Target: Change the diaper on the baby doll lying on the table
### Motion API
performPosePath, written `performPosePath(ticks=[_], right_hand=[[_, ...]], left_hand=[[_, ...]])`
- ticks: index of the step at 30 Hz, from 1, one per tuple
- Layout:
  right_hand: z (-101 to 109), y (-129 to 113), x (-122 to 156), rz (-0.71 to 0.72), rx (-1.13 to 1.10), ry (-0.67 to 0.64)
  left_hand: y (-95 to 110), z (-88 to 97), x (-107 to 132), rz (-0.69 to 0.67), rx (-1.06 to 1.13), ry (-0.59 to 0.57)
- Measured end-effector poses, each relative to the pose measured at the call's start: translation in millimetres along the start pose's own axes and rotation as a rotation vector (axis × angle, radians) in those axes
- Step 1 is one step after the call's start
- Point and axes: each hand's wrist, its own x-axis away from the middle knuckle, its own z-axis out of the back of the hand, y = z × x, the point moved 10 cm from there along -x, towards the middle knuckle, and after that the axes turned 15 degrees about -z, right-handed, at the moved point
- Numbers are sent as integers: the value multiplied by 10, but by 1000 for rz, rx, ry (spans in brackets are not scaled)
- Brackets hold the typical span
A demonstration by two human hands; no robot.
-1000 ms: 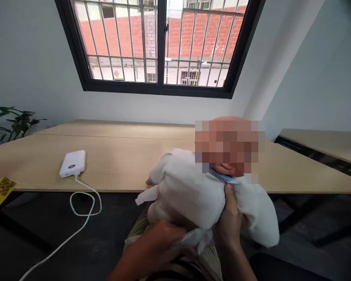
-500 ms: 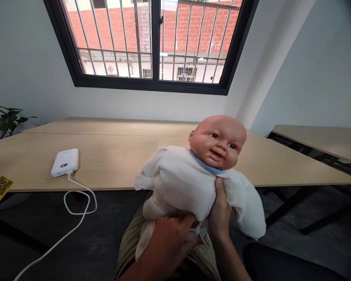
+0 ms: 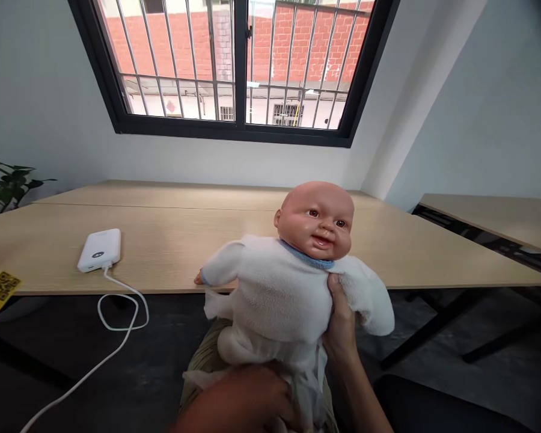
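doll is held at the near edge of the table, above the lap. long axis is near-upright, tipped a bit, w/ head up & twd table's r end; face is turned away fr. table, twd camera. doll's side is clasped under one arm by r hand: thumb laid on chest, other fingers hidden. head & most of torso are thus kept above & twd table's l end fr. this grip. l hand is placed low, below table level, at doll's bottom by thin white material; its grip can't be told, blurred. power bank w/ cable is set on table, l side.
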Motion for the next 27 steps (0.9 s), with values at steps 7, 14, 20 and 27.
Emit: performPosePath(ticks=[7, 14, 20, 27], right_hand=[[-39, 51, -44, -19, -50, -74], [-14, 115, -64, -19, -1, -86], [107, 54, -114, -16, 247, -68], [-292, -552, -74, 151, 422, -123]], left_hand=[[48, 1292, 604, 17, 244, 923], [-462, 1300, 565, 203, 227, 930], [-583, 1279, 696, 368, 148, 888], [-116, 1865, 643, 223, -110, 886]])
